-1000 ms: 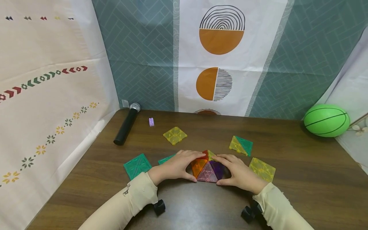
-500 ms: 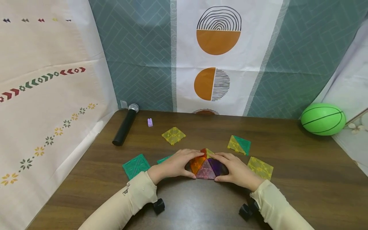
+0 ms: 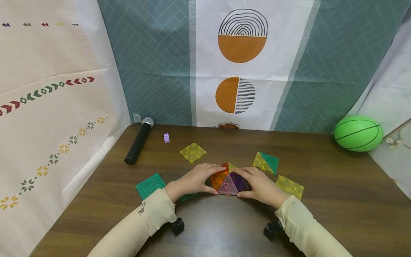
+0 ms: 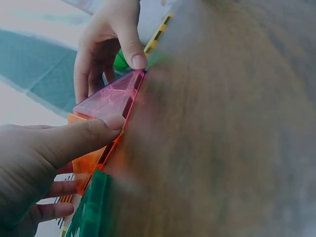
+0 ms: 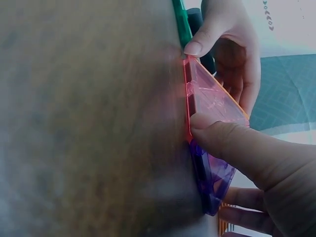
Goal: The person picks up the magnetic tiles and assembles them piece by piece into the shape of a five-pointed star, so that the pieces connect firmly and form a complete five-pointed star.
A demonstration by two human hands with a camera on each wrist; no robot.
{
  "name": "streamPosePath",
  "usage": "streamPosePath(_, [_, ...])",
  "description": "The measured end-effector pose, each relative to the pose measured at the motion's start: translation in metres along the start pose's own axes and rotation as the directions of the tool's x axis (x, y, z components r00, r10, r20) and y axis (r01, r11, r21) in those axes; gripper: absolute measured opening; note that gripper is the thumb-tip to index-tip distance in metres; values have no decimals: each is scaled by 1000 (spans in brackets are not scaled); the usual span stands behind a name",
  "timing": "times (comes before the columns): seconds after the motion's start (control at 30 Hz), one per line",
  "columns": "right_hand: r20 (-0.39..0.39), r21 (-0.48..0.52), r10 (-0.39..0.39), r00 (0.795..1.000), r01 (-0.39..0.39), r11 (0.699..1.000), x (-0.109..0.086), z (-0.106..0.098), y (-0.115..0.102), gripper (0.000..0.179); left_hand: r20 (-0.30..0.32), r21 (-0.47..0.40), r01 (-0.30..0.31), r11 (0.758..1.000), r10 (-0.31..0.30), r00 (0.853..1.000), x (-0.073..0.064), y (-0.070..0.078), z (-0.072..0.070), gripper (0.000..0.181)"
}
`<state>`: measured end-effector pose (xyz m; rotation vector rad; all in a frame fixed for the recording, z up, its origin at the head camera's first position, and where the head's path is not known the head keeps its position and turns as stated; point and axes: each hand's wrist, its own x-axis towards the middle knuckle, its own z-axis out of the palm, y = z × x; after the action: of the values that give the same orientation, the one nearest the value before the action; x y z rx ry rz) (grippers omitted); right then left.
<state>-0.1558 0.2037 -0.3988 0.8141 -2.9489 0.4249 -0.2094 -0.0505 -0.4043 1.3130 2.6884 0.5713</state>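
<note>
Triangular magnetic tiles stand joined as a low pyramid [image 3: 227,186] on the table, with pink, orange, purple, red and yellow faces. My left hand [image 3: 194,180] holds its left side, thumb at the front lower corner by the pink and orange tiles. On the other side my right hand [image 3: 260,185] grips by the purple tile, its thumb on the pink tile's lower edge. In the left wrist view the pink tile [image 4: 111,96] leans back from the tabletop. The purple tile [image 5: 212,175] shows below my thumb in the right wrist view. My fingers hide the pyramid's back.
Flat green tiles [image 3: 150,185] lie left, and another green tile [image 3: 188,197] is partly under my left hand. Yellow tiles [image 3: 193,152] [image 3: 290,186] and a yellow-green pair [image 3: 266,162] lie around. Farther off are a microphone [image 3: 139,142], purple brick [image 3: 166,138] and green ball [image 3: 358,133].
Both hands have slid the tile pyramid a little away from me across the table, still holding its sides. The green tile by my left hand now shows on the near side of it.
</note>
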Motion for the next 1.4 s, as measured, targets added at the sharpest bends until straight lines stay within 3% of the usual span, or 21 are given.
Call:
streamPosePath(0.53, [23, -15, 39, 999, -39, 999, 15, 0, 1, 77, 3, 30, 37, 999, -37, 999, 6, -8, -7, 78])
streamPosePath(0.87, [58, -41, 56, 997, -54, 998, 21, -9, 2, 76, 29, -4, 73, 997, -73, 997, 7, -10, -17, 77])
streamPosePath(1.23, [52, -39, 6, 999, -4, 999, 43, -37, -8, 72, -77, 43, 121, 992, -118, 990, -1, -26, -43, 70])
streamPosePath(1.4, [75, -13, 18, 997, -17, 1000, 60, -46, -15, 69, -119, 65, 149, 987, -141, 983, -3, -38, -57, 70])
